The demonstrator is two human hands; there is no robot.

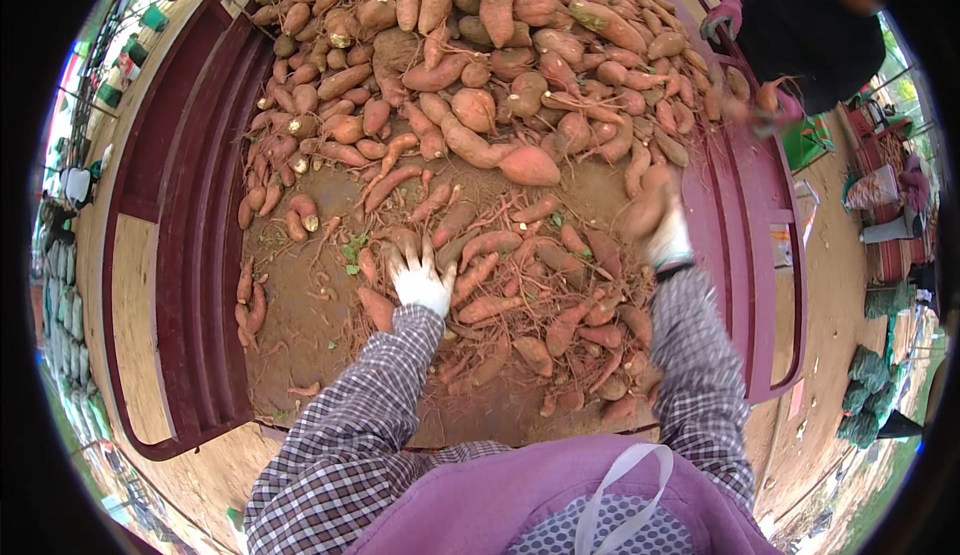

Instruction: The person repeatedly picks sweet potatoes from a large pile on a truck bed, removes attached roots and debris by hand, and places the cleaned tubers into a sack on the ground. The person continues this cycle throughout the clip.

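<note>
My left hand (421, 277), in a white glove with soiled fingertips, rests palm down with fingers spread at the left side of a loose layer of sweet potatoes (487, 307) and thin roots. Brown sweet potatoes lie against its fingers. Farther right, my right hand (666, 228) is blurred by motion beside the right wall of the truck bed. A brownish shape at its fingers is too smeared to tell soiled glove from sweet potato. Beyond both hands rises a large heap of sweet potatoes (472, 108), some with pale cut ends.
Maroon metal side walls stand at left (202, 315) and right (757, 277). Over the right wall leans a co-worker in dark clothing (799, 37); one pink-gloved hand (724, 18) is at the rail, the other near a sweet potato (769, 95). Green sacks (866, 382) lie on the ground outside.
</note>
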